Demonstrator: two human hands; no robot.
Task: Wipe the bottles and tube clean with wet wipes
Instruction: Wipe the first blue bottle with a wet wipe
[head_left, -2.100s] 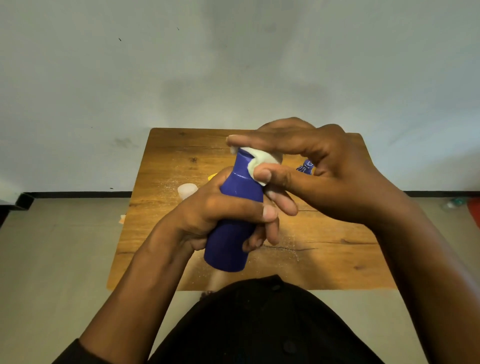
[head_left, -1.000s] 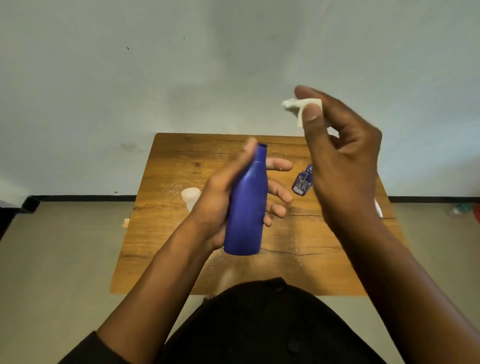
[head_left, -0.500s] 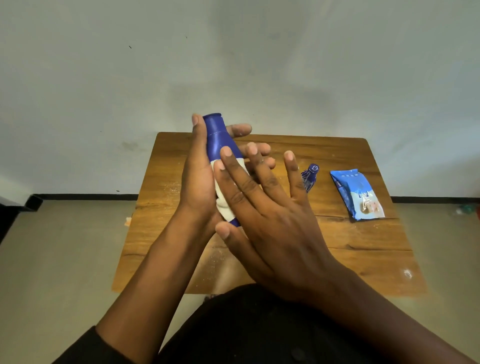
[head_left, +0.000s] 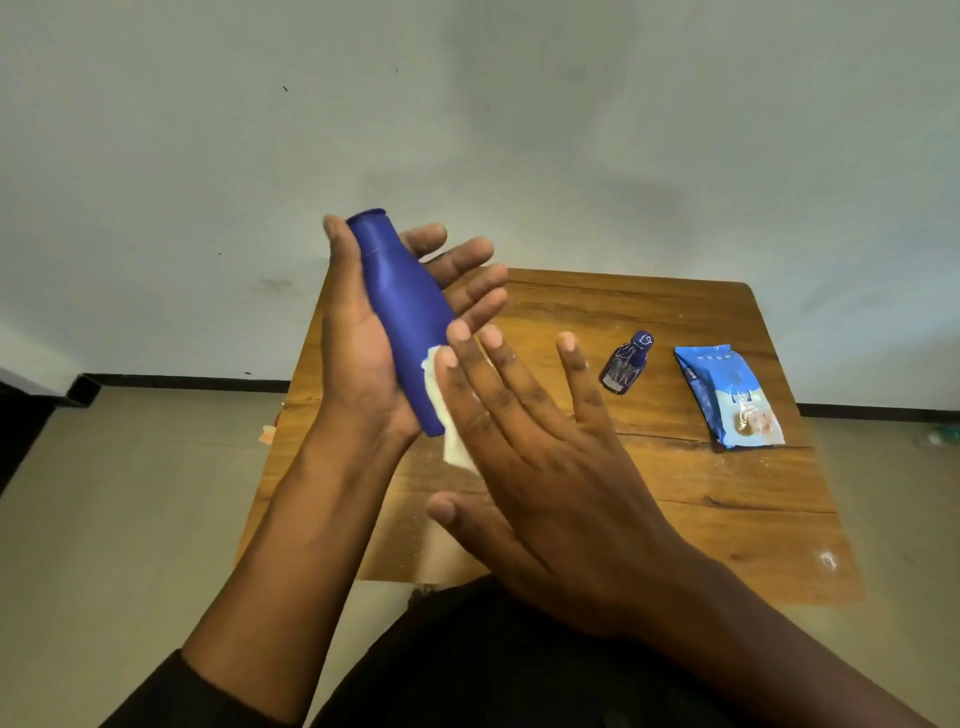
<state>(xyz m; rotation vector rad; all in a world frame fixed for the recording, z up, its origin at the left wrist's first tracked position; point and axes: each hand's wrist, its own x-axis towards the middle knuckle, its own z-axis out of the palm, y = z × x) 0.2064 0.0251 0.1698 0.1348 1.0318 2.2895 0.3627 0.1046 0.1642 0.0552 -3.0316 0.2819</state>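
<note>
Wiping is the step in hand, judged from the head view, the only one given: the left hand (head_left: 363, 338) cradles a tall, matt dark-blue plastic bottle (head_left: 402, 317) in its palm, fingers almost straight behind it and thumb along its side, cap tilted toward eleven o'clock, raised above the table's near-left part. The right hand (head_left: 524, 431) lies flat, fingers straight and spread, pressing a small crumpled white wet wipe (head_left: 441, 402) against the bottle's lower body.

To do it well, I would keep the palm flat on the wipe, roll the bottle in the left palm so every side passes under it, and cover the base and cap too.

On the brown wooden table (head_left: 675, 519), a small dark-blue bottle (head_left: 626, 364) lies at about two o'clock from the hands, with a light-blue soft wipes pack (head_left: 727, 400) just beside it. Both sit well apart from the hands, leaving room; the table's near edge lies close to the lap.
</note>
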